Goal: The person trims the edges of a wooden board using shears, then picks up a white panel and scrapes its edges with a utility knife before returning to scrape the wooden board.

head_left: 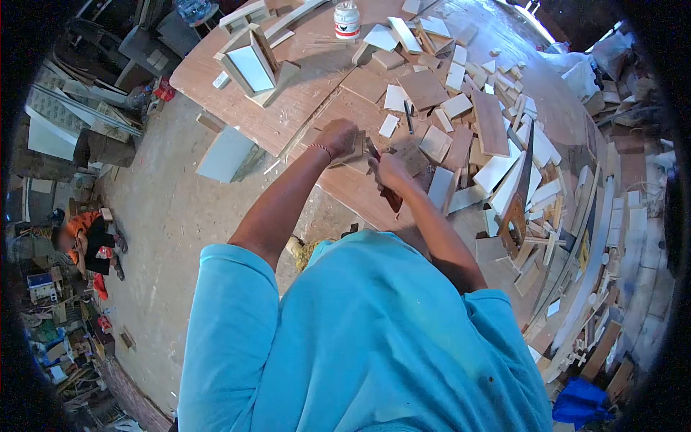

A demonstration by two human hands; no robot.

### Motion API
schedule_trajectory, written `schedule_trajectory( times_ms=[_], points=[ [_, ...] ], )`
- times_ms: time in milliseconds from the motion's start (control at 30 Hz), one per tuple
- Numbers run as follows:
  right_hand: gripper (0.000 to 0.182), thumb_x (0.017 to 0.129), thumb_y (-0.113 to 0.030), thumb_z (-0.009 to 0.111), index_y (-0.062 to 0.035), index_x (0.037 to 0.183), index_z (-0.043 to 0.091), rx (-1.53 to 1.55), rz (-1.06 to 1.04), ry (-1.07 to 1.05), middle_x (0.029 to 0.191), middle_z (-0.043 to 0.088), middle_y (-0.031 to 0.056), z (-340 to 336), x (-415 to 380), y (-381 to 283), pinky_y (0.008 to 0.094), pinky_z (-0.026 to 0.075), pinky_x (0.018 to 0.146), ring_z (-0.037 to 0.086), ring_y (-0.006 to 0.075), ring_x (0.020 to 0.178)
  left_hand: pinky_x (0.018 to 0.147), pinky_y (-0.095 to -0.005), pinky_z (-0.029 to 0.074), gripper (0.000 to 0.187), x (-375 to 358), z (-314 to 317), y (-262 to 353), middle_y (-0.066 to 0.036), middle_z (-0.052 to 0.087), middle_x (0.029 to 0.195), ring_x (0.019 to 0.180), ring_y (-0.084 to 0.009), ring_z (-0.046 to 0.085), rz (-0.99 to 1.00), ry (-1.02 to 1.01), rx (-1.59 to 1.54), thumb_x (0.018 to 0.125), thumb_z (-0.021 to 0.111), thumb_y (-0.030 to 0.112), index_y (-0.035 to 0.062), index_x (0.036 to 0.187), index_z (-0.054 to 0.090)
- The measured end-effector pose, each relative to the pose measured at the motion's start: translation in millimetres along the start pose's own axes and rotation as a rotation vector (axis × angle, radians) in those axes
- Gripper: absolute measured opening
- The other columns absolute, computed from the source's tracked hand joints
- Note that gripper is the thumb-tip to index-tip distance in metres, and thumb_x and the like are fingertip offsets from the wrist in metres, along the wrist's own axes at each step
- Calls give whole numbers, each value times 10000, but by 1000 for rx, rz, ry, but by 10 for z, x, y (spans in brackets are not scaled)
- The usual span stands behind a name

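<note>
My left hand (337, 138), with a string bracelet at the wrist, is closed over the near part of the wooden table (309, 97), beside a small wood piece (354, 150). What its fingers hold is too small to make out. Just to its right, my right hand (391, 171) is wrapped round a tool with a reddish-brown handle (391, 199). The tool's dark upper end points toward the left hand. A square wood piece (412, 156) lies right beside the right hand.
Wood offcuts (489, 122) pile up on the table's right side. A wooden frame with a white panel (250, 69) stands at the left, and a white jar (347, 20) at the back. A person in orange (85, 234) is low on the floor at far left.
</note>
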State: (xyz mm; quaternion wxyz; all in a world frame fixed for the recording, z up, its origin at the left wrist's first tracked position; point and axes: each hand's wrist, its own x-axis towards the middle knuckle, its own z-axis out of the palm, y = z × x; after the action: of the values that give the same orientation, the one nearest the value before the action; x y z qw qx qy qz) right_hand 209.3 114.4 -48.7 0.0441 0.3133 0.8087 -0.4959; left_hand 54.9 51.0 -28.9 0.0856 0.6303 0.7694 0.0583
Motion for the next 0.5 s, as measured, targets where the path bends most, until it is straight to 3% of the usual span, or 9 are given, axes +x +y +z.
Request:
schedule_trajectory(
  times_ms=[33, 100, 200, 300, 367, 500],
  points=[
    [265, 795, -198, 448, 54, 728, 490, -139, -49, 54, 546, 517, 157, 7, -83, -69, 396, 414, 418, 540, 247, 465, 583, -379, 457, 94, 0, 4, -8, -208, 548, 650, 655, -343, 556, -4, -1, -4, 553, 541, 84, 20, 603, 588],
    [262, 795, -203, 446, 45, 728, 498, -118, 16, 47, 563, 515, 173, 54, -164, -129, 387, 421, 430, 545, 248, 493, 586, -378, 458, 99, -18, -30, 3, -211, 550, 662, 660, -342, 556, 12, 31, -43, 545, 545, 79, 16, 608, 589],
    [240, 787, -199, 451, 35, 761, 499, -128, -73, 175, 590, 518, 180, 146, -125, -74, 386, 428, 435, 546, 257, 513, 589, -377, 459, 99, -6, -52, 20, -212, 551, 669, 657, -341, 557, -30, -10, -39, 540, 547, 75, 9, 604, 585],
    [233, 768, -191, 460, 36, 810, 491, -156, 73, 170, 626, 532, 174, 206, -103, -109, 392, 434, 426, 549, 283, 527, 601, -376, 459, 94, 18, -30, -10, -207, 553, 667, 663, -337, 557, -4, -36, -18, 544, 551, 76, 9, 603, 583],
    [238, 757, -185, 462, 30, 855, 482, -187, 299, 165, 683, 554, 174, 262, -24, -138, 399, 441, 415, 558, 310, 563, 602, -376, 458, 94, 20, -21, -18, -204, 554, 665, 666, -335, 557, -1, -25, -22, 544, 554, 78, 11, 604, 584],
    [236, 749, -187, 464, 22, 854, 494, -282, 145, 277, 737, 567, 178, 289, -22, -182, 405, 445, 420, 568, 319, 606, 600, -376, 456, 104, -25, -50, 14, -199, 556, 661, 669, -329, 558, 35, -10, -61, 541, 563, 91, 13, 606, 585]
  ],
)
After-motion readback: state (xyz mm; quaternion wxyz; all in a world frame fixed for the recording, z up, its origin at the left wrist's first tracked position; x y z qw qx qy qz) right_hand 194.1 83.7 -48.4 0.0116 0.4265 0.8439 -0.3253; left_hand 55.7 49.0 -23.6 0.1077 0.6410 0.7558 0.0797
